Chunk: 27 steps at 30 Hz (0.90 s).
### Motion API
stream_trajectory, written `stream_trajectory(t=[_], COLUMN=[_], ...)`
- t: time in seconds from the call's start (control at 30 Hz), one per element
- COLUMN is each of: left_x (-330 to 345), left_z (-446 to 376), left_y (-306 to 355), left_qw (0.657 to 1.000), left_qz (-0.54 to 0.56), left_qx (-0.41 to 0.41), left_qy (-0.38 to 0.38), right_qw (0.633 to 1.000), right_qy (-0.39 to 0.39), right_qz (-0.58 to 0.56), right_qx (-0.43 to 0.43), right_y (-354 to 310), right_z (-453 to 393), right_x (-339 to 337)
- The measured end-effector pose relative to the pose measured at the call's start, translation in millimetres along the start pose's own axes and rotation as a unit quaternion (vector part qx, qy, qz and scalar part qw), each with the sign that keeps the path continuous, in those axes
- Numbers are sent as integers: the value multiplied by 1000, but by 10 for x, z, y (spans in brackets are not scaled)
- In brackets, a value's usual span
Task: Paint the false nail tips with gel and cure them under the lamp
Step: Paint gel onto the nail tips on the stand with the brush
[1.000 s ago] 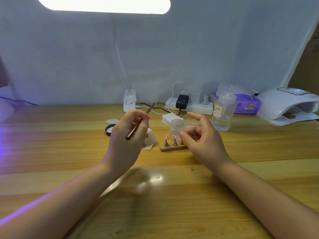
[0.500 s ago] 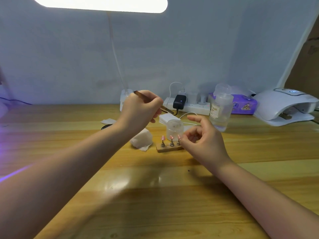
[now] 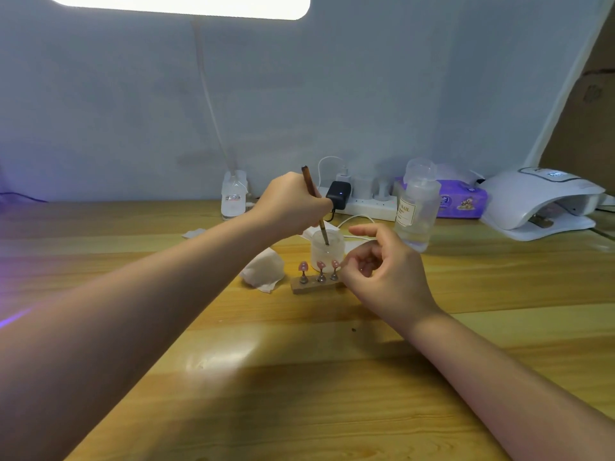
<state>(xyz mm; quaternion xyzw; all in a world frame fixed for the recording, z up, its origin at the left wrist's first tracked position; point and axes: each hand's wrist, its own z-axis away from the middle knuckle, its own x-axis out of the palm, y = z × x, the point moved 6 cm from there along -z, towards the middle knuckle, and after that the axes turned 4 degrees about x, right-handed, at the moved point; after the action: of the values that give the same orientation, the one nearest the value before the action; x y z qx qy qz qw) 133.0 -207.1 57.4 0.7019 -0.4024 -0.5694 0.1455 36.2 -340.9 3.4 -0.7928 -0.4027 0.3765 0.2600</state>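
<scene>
Brown slim wooden-handled brush (image 3: 313, 202), pinched in the left hand (image 3: 293, 207), dips into the frosted jar (image 3: 326, 250) at frame centre, presumably to load gel; right hand (image 3: 382, 271), loosely curled and empty, waits beside the pink nail tips (image 3: 320, 266).

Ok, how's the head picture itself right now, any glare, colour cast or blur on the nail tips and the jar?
Head view: the overhead lamp is blown out white; it throws a glare patch on the table; a purple cast tints the left edge; straight edges bow from the wide angle; the nail tips and jar look small and soft, so gel detail is unreadable.
</scene>
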Motion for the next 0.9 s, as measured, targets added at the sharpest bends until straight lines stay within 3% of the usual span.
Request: stream_trajectory(t=[0.1, 0.2, 0.33, 0.43, 0.63, 0.77, 0.9], left_x=[42, 81, 106, 44, -147, -87, -53], left_z=[-20, -28, -29, -12, 48, 87, 112], left_y=[3, -12, -30, -6, 9, -24, -89], left_qw=[999, 998, 998, 1000, 996, 998, 990], left_qz=[-31, -46, -51, -27, 41, 45, 120], left_qx=[-4, -9, -9, 10, 25, 4, -67], left_qy=[-20, -33, -44, -9, 81, 46, 30], right_qw=[1000, 990, 955, 928, 913, 909, 915], right_qy=[-6, -14, -71, -102, -99, -109, -109], right_qz=[30, 136, 284, 355, 396, 403, 387], right_qx=[2, -20, -47, -49, -12, 3, 21], right_y=[-17, -39, -58, -20, 83, 143, 184], right_z=[6, 13, 40, 46, 20, 9, -4], right_x=[-11, -19, 88, 168, 198, 240, 245])
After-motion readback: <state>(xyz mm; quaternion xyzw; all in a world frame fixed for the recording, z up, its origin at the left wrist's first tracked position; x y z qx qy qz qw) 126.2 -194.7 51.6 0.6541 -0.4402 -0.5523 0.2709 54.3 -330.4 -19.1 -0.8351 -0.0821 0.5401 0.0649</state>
